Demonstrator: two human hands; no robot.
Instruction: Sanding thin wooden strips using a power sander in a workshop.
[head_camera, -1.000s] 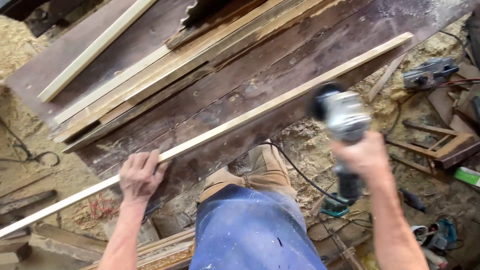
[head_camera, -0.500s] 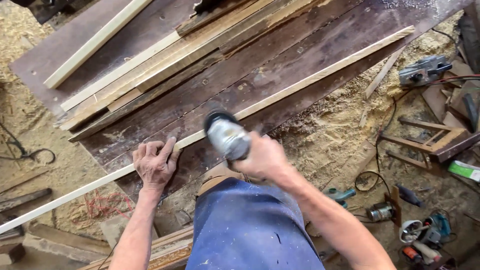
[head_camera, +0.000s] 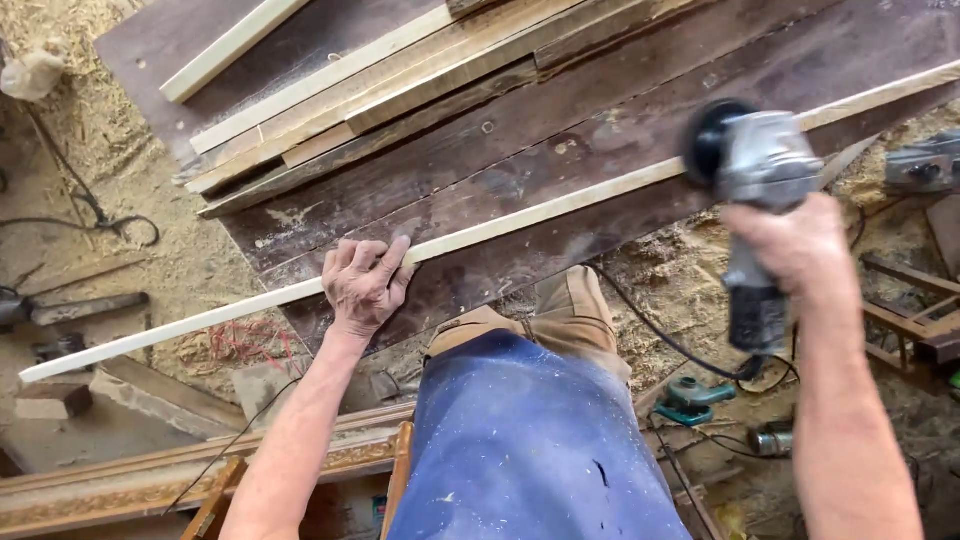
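**Sanding a long strip on a rough plank bench**

The left hand (head_camera: 362, 285) lies flat on a long pale wooden strip (head_camera: 520, 215), palm down and fingers spread, pressing it against the dark plank top (head_camera: 620, 110). It isn't wrapped around anything, just bearing down. The strip runs diagonally across the whole view, from low on the left, where it hangs out past the bench edge over the sawdust, up to the right edge of the frame.

The right hand (head_camera: 790, 245) is clamped around the body of a grey angle grinder (head_camera: 755, 160), fingers closed tight on it. The tool's dark round head sits right at the strip, further up along it and well apart from the left hand. Can't tell if the disc is actually touching the wood, it's a bit blurred there. A black cord (head_camera: 660, 335) trails off from the grinder's tail and down past the person's knee.

Behind the strip, near the far side of the bench, there's a stack of loose battens (head_camera: 380, 80) lying roughly parallel to it. Sawdust-covered ground (head_camera: 90, 150) is all around, with a small teal power tool (head_camera: 695, 398) lying down on the right and an ornate gilded frame moulding (head_camera: 150, 480) at the lower left. The person's blue dusty trousers (head_camera: 530, 450) fill the bottom middle.
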